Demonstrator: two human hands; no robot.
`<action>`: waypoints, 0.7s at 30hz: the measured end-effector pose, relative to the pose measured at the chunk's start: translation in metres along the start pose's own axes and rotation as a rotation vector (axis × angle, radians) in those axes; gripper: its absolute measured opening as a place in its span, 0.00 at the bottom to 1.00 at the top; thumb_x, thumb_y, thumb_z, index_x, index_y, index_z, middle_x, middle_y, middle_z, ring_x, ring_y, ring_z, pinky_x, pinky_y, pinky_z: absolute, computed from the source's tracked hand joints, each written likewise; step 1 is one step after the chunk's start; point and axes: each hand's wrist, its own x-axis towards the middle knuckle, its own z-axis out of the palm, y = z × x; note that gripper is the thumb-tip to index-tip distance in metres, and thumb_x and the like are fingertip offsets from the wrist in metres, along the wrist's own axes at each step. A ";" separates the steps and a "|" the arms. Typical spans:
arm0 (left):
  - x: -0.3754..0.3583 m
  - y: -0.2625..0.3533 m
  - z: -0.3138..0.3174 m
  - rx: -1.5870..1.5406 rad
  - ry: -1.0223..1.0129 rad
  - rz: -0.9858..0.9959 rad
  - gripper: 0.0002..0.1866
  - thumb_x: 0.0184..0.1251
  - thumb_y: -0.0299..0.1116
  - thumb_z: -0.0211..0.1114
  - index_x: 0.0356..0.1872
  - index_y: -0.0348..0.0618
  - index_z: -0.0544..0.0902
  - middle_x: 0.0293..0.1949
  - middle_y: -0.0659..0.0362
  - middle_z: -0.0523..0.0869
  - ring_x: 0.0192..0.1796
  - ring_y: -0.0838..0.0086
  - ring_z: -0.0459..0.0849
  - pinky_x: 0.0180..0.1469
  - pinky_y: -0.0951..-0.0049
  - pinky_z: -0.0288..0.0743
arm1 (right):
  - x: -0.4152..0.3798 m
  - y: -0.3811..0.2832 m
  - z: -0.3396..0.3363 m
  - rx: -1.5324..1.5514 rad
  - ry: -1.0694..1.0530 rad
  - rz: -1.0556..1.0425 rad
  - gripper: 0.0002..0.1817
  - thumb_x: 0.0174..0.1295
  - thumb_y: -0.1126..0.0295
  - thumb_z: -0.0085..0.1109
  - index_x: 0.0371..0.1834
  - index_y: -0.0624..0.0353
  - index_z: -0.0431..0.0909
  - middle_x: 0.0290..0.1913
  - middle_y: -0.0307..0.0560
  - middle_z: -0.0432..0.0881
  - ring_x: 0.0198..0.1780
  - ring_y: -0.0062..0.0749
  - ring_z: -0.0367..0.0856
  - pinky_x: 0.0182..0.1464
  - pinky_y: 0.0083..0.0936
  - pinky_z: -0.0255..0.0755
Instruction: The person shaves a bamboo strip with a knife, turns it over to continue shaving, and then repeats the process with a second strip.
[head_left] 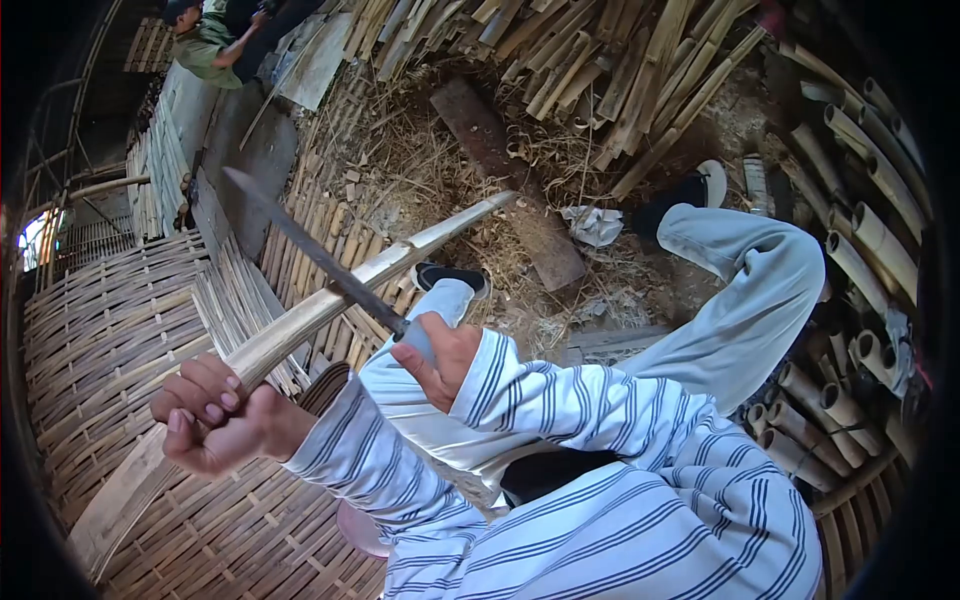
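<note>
My left hand (218, 415) is wrapped round a long split bamboo piece (300, 325), pale on its cut face. That piece slants from the lower left up toward the middle, its far end narrowing over the littered ground. In my right hand (442, 360) is the grey handle of a knife (320, 258), the thumb pressed along the grip. The long dark blade points to the upper left and crosses over the bamboo piece in this view, a little beyond my left hand.
Woven bamboo matting (110, 330) spreads on the left. Split bamboo (640, 80) is heaped at the top, and cut bamboo tubes (880, 240) stack at the right. A wooden plank (550, 250) lies among shavings. Another person (215, 50) sits at the upper left.
</note>
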 end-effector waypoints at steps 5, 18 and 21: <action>0.003 0.000 -0.007 -0.277 -0.387 -0.054 0.13 0.46 0.32 0.56 0.12 0.52 0.60 0.09 0.68 0.58 0.10 0.83 0.59 0.14 0.81 0.60 | 0.007 -0.002 -0.013 -0.118 0.054 -0.030 0.25 0.64 0.46 0.49 0.37 0.62 0.72 0.15 0.61 0.75 0.21 0.60 0.78 0.23 0.47 0.71; 0.005 0.002 0.030 -0.238 -0.301 -0.104 0.09 0.49 0.32 0.50 0.16 0.48 0.60 0.11 0.65 0.57 0.10 0.81 0.55 0.13 0.81 0.58 | 0.018 0.039 -0.019 -0.277 0.265 0.152 0.25 0.66 0.47 0.46 0.31 0.62 0.76 0.20 0.62 0.77 0.28 0.61 0.79 0.29 0.46 0.72; 0.011 -0.005 0.020 -0.309 -0.328 -0.116 0.09 0.49 0.31 0.50 0.16 0.47 0.60 0.11 0.65 0.57 0.11 0.80 0.54 0.13 0.81 0.56 | 0.036 0.051 -0.046 -0.364 0.139 0.017 0.25 0.68 0.48 0.44 0.29 0.62 0.77 0.19 0.59 0.77 0.24 0.58 0.78 0.28 0.43 0.71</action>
